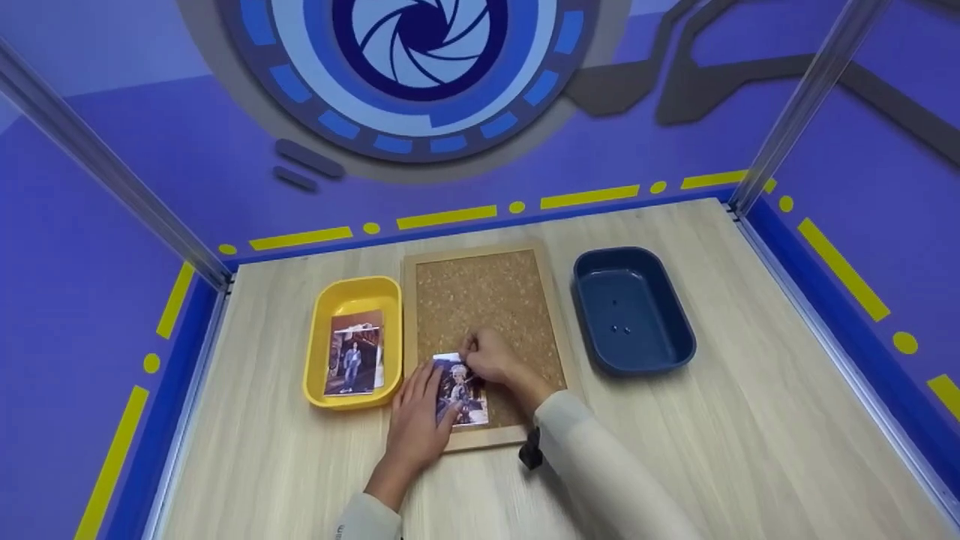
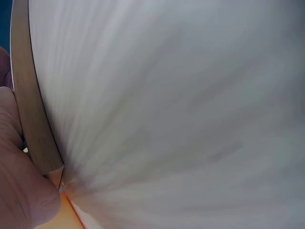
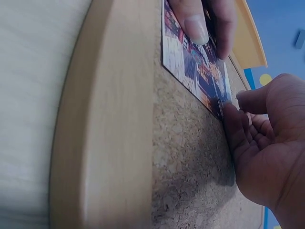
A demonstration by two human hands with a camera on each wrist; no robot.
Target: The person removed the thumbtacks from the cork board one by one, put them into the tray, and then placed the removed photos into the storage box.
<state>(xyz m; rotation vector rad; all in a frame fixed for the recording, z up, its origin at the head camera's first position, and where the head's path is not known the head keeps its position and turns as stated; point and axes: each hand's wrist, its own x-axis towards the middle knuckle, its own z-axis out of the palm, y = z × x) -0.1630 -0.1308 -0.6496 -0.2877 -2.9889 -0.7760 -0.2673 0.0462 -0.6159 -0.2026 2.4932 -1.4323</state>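
A cork board (image 1: 484, 296) with a pale wooden frame lies flat on the table. On its lower left part is a photo (image 1: 472, 409) of a person outdoors. My left hand (image 1: 418, 416) presses the photo's left side with fairly straight fingers, its palm over the board's frame. At the photo's upper right edge, my right hand (image 1: 495, 358) has thumb and finger together. In the right wrist view, a tiny dark pin-like piece (image 3: 238, 97) shows at the thumb tip; the fingers hide most of it. The right hand's other fingers touch the photo's edge.
To the left of the board, a yellow tray (image 1: 314, 352) holds a small stack of photos (image 1: 352, 364). A dark blue tray (image 1: 679, 330) on the right contains a few tiny dark pieces (image 1: 621, 329). Blue panels (image 1: 480, 180) wall the table's back and sides.
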